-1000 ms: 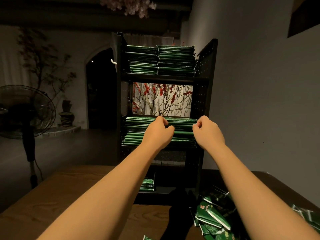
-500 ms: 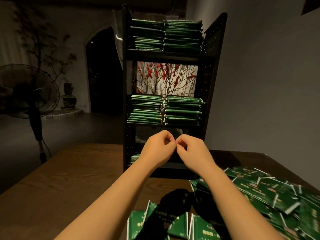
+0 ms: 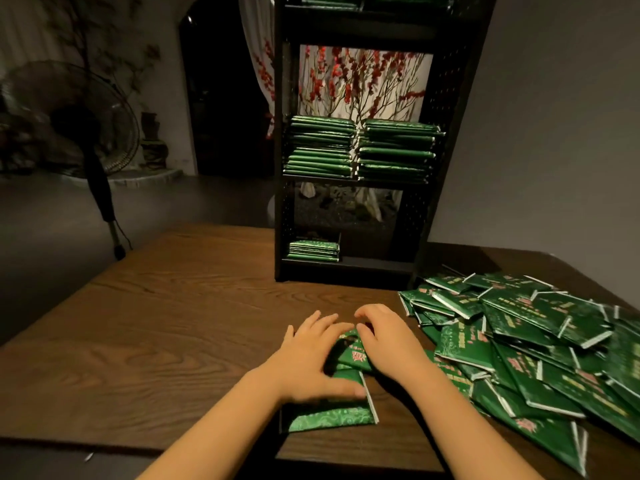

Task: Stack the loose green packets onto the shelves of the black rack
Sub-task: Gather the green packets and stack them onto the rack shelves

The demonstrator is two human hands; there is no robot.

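A few green packets (image 3: 332,415) lie on the wooden surface (image 3: 180,327) under our hands. Our left hand (image 3: 311,358) presses flat on them, fingers spread; our right hand (image 3: 384,341) rests beside it, fingers bent over a packet, grip unclear. A loose heap (image 3: 540,344) lies right, the half-filled black rack (image 3: 446,140) behind.

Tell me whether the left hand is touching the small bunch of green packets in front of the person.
Touching. The head view shows the left hand lying flat on the small bunch of green packets, fingers spread across their tops.
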